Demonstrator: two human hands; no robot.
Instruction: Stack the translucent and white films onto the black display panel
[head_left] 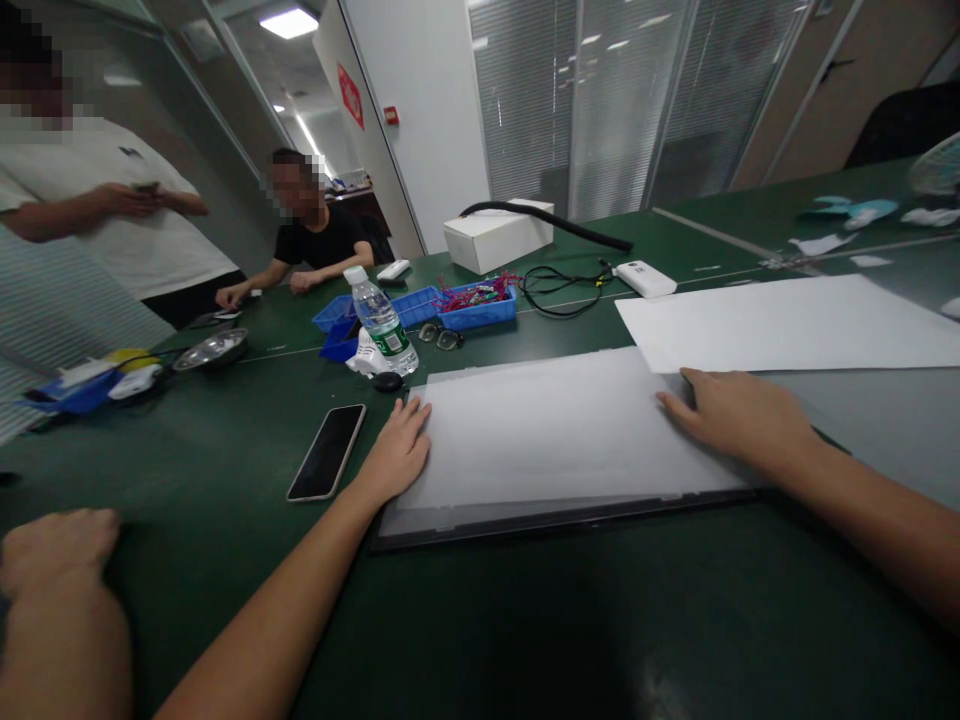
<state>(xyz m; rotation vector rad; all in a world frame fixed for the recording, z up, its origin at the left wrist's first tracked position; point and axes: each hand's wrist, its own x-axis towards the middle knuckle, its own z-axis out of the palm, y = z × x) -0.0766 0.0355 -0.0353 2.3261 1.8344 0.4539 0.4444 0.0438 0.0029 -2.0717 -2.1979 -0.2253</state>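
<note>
A flat panel with a dark frame lies on the green table, covered by a translucent white sheet. My left hand rests flat on the sheet's left edge, fingers stretched out. My right hand lies palm down on the sheet's right edge, fingers spread and holding nothing. A black phone lies face up just left of my left hand.
A water bottle, blue trays with coloured wires, a white box, a black cable and a large white sheet lie behind. Another person's fist rests at the near left. Two more people are at the far left.
</note>
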